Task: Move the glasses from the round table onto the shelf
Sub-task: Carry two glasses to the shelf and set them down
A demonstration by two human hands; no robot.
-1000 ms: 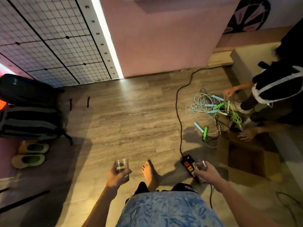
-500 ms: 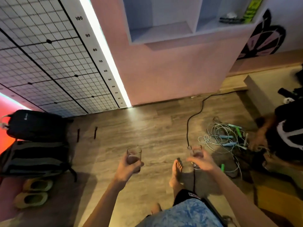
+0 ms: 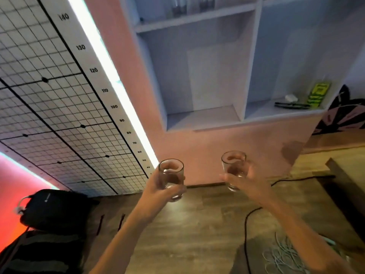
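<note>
Glasses are raised upright before the shelf (image 3: 203, 115): left hand (image 3: 158, 186) has its grip wrapped around one glass (image 3: 171, 178), right hand (image 3: 246, 182) its grip around another glass (image 3: 234, 169), both below the lowest compartment.

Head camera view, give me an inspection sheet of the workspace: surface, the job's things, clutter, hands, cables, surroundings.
Surface: white shelf unit on a pink wall; lower left compartment bare, round table not in view.
Job's things: left glass and right glass, both upright, held in the air below the shelf; two blurred glasses seem to stand on the upper shelf.
Clutter: yellow-green packet and dark flat item in the lower right compartment.
Hands: left hand and right hand each grip a glass.
Cables: black cable and pale cord bundle on the wooden floor.
Surroundings: grid wall with height scale, black backpack.
</note>
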